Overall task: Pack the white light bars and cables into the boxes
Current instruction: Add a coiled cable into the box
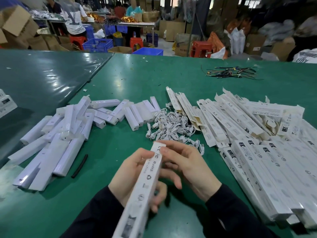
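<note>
At the near edge of the green table [120,79], we held one long white box [142,189] in both hands, its printed face up and its far end pointing away from us. Our left hand [135,177] was wrapped round the box from the left, thumb on top near the far end and fingers curled underneath, so it was clamped on the box. Our right hand [187,167] met the far end, thumb and forefinger pinching the tip while the other fingers hung loosely curled just beside the box. Both sleeves were dark. A short black tube [79,166] lay on the table left of our hands. Toward the left edge lay a loose heap of white light bars [56,143], crossing one another at many angles, with more bars [120,110] spread behind it toward the middle. Just beyond our hands, in the middle of the table, sat a tangled pile of white cables [169,125]. Along the right edge, filled-looking boxes [267,170] lay side by side in a neat row, and behind them was a jumbled pile of open boxes [240,115] with their flaps up. Near the far right corner lay a small bundle of coloured wires [231,73]. Beyond the table stood blue crates [97,44], red stools [200,48], cardboard cartons, and people at other tables.
</note>
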The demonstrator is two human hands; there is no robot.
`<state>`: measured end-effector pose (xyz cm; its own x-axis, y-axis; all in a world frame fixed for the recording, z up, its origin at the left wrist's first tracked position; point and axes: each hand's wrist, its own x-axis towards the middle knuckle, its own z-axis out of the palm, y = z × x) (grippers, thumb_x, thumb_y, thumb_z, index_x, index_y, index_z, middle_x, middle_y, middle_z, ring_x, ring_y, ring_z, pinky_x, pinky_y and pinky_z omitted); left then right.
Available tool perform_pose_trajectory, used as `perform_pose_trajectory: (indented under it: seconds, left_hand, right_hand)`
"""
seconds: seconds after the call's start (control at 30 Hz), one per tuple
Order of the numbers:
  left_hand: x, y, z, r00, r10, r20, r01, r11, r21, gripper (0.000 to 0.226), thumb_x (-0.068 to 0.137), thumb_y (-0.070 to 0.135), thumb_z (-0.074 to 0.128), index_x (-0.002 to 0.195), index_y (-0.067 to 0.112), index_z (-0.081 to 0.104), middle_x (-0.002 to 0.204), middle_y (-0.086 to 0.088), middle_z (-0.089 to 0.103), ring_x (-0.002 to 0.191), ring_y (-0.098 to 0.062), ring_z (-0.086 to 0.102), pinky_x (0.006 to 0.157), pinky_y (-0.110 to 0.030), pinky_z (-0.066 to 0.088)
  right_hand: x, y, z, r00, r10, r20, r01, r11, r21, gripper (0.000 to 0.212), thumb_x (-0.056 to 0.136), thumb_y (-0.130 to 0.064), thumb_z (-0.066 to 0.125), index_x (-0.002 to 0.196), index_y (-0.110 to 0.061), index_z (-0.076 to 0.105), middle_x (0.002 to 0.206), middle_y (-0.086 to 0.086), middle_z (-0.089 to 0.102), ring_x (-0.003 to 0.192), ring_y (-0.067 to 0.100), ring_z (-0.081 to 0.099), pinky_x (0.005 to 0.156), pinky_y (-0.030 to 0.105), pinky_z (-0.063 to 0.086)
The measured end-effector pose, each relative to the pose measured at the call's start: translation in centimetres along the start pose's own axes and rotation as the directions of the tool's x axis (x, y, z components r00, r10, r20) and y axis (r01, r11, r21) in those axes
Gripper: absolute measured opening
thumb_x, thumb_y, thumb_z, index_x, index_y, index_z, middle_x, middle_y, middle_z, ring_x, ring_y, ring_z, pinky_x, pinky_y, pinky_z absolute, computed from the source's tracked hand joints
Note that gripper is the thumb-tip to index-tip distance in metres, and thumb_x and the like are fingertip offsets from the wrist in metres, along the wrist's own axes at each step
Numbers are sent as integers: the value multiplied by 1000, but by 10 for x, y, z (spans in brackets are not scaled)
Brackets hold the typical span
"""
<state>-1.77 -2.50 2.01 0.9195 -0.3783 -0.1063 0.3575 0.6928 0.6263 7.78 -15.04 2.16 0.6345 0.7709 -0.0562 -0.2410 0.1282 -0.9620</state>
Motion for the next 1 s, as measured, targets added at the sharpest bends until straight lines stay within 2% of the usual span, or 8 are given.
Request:
perform_pose_trajectory:
  seconds: [0.13, 0.23, 0.3, 0.4, 0.5, 0.67, 0.87, 1.0]
  left_hand:
    - [9, -12, 2, 939, 43, -342, 91, 926, 367, 60, 88, 52, 54, 129, 9, 43, 80, -20, 68, 48, -27, 63, 42, -33, 55]
    - [6, -14, 0, 912, 234, -336, -29, 856, 517, 75, 86, 27, 66, 139, 53, 20, 89, -19, 70, 52, -31, 65, 44, -34, 56]
    - [2, -10, -1, 904, 298, -306, -84, 827, 555, 78, 94, 16, 61, 132, 71, 21, 90, -19, 70, 55, -32, 67, 45, -33, 55]
    - [-4, 3, 2, 810, 492, -319, -281, 803, 526, 50, 92, 25, 56, 129, 57, 50, 80, -15, 68, 51, -28, 64, 42, -30, 53]
    - [-13, 16, 0, 665, 643, -379, -472, 755, 454, 37, 89, 39, 50, 125, 41, 60, 75, -13, 66, 49, -25, 61, 39, -28, 50]
    - [-23, 28, 1, 590, 682, -432, -600, 728, 332, 40, 87, 41, 44, 120, 36, 67, 86, -30, 68, 53, -35, 65, 38, -34, 53]
    - [-14, 32, -3, 590, 624, -512, -443, 781, 441, 33, 101, 28, 35, 126, 31, 57, 70, -25, 64, 43, -28, 58, 35, -28, 47]
    - [-12, 20, -5, 478, 731, -487, -443, 679, 585, 39, 102, 15, 38, 119, 34, 67, 70, -19, 62, 46, -19, 46, 40, -22, 41]
  right_hand:
    - [5, 0, -10, 961, -95, -261, 33, 972, -232, 10, 75, -23, 80, 82, -16, 77, 81, 6, 75, 69, 10, 65, 59, 19, 52]
    - [7, -2, -16, 931, -179, -317, 48, 924, -380, 13, 76, -28, 80, 71, -17, 76, 67, 2, 72, 57, 6, 61, 54, 19, 48]
    - [14, -5, -16, 930, -180, -320, 39, 915, -401, 22, 85, -35, 72, 73, -16, 75, 67, 3, 71, 56, 9, 61, 56, 26, 48]
    - [43, -12, -11, 900, -317, -301, 109, 829, -549, 16, 94, -25, 62, 83, -20, 72, 73, -6, 68, 66, 7, 62, 65, 26, 51]
    - [82, -15, 8, 892, -442, -94, 193, 560, -806, 19, 94, -15, 59, 111, -19, 65, 104, -5, 66, 94, 9, 59, 83, 21, 47]
    - [150, -9, 48, 972, -206, 113, 160, 229, -960, 54, 95, -25, 57, 142, -11, 36, 140, 17, 44, 128, 33, 42, 103, 40, 37]
    - [157, -9, 65, 982, -174, 79, 76, -22, -997, 37, 96, -16, 51, 129, -3, 42, 129, 20, 50, 120, 36, 47, 90, 41, 41]
    - [130, -21, 60, 986, -68, 149, 143, -78, -987, 32, 84, -10, 60, 114, -9, 47, 90, 11, 61, 81, 29, 51, 65, 33, 34]
